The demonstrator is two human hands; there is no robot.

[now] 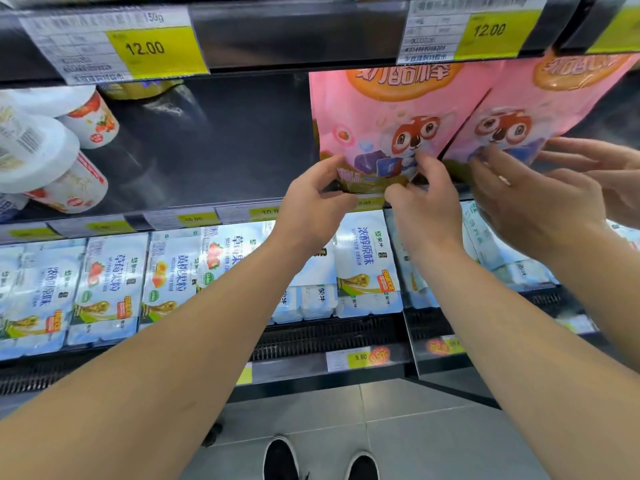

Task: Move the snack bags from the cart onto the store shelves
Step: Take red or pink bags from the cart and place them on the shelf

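Refrigerated shelf unit [242,60] fills the view, black shelf edges carrying yellow 12.00 price tags [149,48]. Lower shelf: row of blue-white yogurt multipacks [110,289], front rail with a 9.90 tag [360,356]. Middle shelf, left side: white yogurt cups [52,150] lying tipped over. Middle shelf, right side: pink snack bag [384,123] with a cartoon fox, standing upright at the shelf front, bottom edge on the shelf lip. The mirrored side panel just right of it shows a reflection of bag and hands. Left hand [311,195] pinches the bag's bottom left corner, fingers curled round it. Right hand [426,195] grips the bottom right corner, thumb on the front face. Black shoes [280,459] on grey floor tiles below.
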